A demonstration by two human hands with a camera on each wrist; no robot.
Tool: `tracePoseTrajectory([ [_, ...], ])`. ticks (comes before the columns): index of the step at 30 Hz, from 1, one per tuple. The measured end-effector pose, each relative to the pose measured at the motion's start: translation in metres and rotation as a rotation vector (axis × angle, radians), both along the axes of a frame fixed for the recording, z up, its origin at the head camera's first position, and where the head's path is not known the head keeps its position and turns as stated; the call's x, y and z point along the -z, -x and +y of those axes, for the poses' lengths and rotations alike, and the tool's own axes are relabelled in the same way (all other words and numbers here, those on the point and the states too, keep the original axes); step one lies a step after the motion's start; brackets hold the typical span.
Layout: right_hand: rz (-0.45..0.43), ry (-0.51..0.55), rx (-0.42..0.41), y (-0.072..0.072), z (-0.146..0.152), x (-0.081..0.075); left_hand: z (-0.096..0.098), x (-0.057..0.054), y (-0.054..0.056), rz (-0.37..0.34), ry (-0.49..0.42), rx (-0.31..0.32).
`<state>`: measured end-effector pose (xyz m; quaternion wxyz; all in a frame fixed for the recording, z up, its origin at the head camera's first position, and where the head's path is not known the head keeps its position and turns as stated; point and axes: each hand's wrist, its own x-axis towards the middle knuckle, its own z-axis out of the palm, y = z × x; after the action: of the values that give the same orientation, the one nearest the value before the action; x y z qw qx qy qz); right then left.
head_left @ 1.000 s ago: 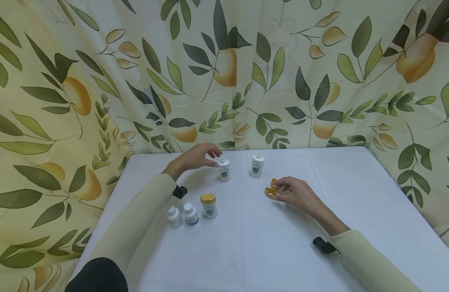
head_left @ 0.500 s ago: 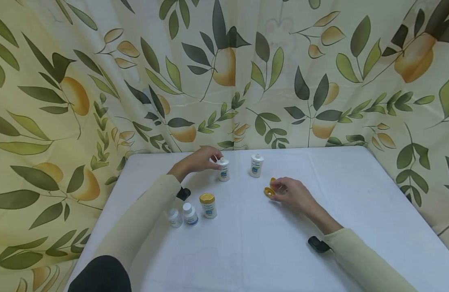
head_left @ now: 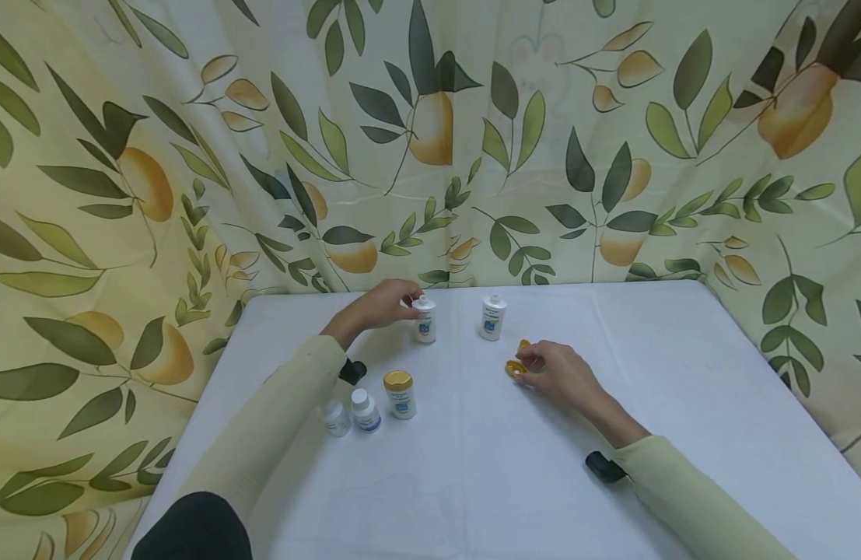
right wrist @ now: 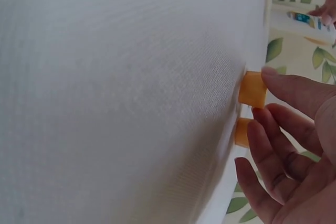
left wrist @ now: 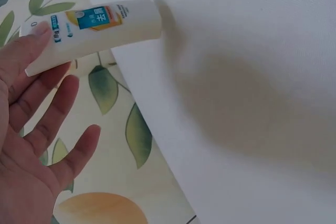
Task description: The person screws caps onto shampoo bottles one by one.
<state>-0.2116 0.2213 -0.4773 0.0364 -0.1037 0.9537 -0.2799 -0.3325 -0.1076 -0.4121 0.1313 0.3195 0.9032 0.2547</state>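
Observation:
My left hand (head_left: pixel 381 305) pinches the upper part of a white bottle (head_left: pixel 426 323) near the table's back edge. In the left wrist view this bottle (left wrist: pixel 100 29) shows a blue-and-orange label, and the thumb (left wrist: pixel 39 35) lies across its upper end. My right hand (head_left: pixel 559 375) pinches a yellow ring-shaped cap (head_left: pixel 516 369) at the table surface. A second yellow cap (right wrist: pixel 242 132) stands beside it by the other fingers, partly hidden. Another white bottle (head_left: pixel 493 319) like the held one stands upright between the hands.
Left of centre stand a white jar with a gold lid (head_left: pixel 400 397) and two small white bottles, one nearer the middle (head_left: pixel 365 412) and one partly behind the left sleeve (head_left: pixel 335 420). A patterned curtain (head_left: pixel 514 179) hangs behind the white table (head_left: pixel 472 482).
My left hand has closed its fingers on the white bottle, which has shifted slightly left and back. The right hand has drifted slightly left, staying at the yellow caps.

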Motion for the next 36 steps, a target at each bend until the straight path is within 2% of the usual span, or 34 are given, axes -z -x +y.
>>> tracePoseTrajectory([
  [8,0.034,-0.063,0.008,0.002,-0.007,0.003,-0.010,-0.010,-0.003,0.049,-0.037,-0.036],
  [17,0.020,-0.087,0.013,0.001,-0.012,-0.001,-0.015,-0.022,-0.015,0.086,-0.081,-0.107],
  [23,-0.005,-0.031,0.019,0.001,-0.012,-0.004,-0.023,-0.030,-0.025,0.115,-0.152,-0.156],
  [27,0.011,0.031,0.008,0.001,-0.009,-0.007,-0.028,-0.035,-0.032,0.135,-0.191,-0.188],
  [31,0.003,0.118,-0.008,0.002,-0.005,-0.010,-0.031,-0.041,-0.043,0.151,-0.238,-0.213],
  [36,-0.046,0.210,-0.014,0.001,-0.003,-0.014,-0.033,-0.045,-0.058,0.151,-0.307,-0.226],
])
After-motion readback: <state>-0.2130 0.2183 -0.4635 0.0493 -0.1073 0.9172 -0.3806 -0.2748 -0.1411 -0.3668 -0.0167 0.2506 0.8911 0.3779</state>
